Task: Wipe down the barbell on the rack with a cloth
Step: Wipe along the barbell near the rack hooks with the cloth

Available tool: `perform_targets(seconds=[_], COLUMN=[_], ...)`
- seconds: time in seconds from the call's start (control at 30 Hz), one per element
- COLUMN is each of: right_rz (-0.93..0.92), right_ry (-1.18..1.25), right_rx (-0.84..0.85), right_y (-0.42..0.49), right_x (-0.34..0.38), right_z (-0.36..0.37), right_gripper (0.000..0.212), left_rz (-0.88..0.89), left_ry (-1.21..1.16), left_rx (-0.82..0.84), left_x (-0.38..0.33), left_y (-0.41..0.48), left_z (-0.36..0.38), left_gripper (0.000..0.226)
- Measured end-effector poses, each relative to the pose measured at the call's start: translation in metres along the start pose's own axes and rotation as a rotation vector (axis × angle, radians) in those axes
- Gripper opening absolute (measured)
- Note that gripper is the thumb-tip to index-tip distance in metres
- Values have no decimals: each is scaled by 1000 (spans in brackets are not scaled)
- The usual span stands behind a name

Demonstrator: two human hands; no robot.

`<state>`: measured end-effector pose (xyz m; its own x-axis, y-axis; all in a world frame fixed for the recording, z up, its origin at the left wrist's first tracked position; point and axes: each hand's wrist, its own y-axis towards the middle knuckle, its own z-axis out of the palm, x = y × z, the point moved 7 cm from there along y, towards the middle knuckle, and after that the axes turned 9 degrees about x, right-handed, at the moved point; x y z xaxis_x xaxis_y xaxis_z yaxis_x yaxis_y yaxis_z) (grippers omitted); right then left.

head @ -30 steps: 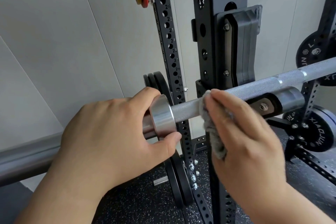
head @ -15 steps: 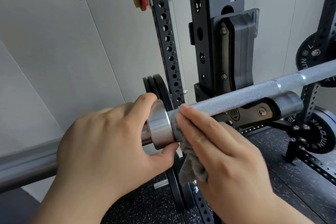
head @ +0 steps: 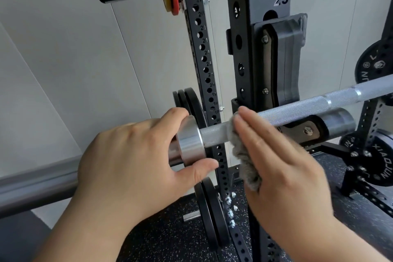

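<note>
Barbell sits across the rack, shaft lying in the hook, and it's one head view all the way. The left hand hasn't budged: fingers and thumb curl round the collar, steadying the bar. The right hand has slid off the collar, where it was half a second ago, and now lies back by the hook. Its fingers are straight, pressing the cloth onto the shaft, thumb hidden. That reads as short back-and-forth strokes on the inner end, with the long knurled run to the right not yet reached. Writing: "25" on the upright, small hole numbers on the thin post, and what looks like "XIAOJUN" on a plate.
</note>
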<state>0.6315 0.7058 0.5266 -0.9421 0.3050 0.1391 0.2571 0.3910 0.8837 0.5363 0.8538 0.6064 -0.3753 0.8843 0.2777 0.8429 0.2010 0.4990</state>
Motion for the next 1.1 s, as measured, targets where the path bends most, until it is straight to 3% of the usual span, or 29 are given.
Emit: perform_targets(seconds=[0.13, 0.33, 0.5, 0.63, 0.77, 0.87, 0.97, 1.1], right_rz=[-107, 71, -112, 10, -115, -67, 6, -114], right_ry=[52, -21, 63, -3, 62, 31, 15, 19], right_rx=[85, -18, 3, -45, 25, 28, -12, 57], right_y=[-8, -2, -4, -2, -8, -5, -7, -9], right_x=[12, -3, 24, -4, 23, 4, -5, 7], right_z=[13, 4, 17, 3, 22, 11, 1, 11], right_gripper=[68, 61, 46, 50, 47, 57, 51, 53], left_rz=[-7, 9, 18, 19, 9, 14, 11, 2], left_ry=[20, -96, -171, -251, -278, -262, -280, -389], left_rx=[26, 158, 194, 253, 303, 283, 297, 298], left_x=[1, 6, 9, 13, 14, 12, 7, 5], left_y=[3, 5, 4, 7, 9, 6, 3, 7], left_z=[-1, 1, 2, 5, 5, 4, 3, -3], left_gripper=[72, 76, 69, 59, 56, 63, 63, 61])
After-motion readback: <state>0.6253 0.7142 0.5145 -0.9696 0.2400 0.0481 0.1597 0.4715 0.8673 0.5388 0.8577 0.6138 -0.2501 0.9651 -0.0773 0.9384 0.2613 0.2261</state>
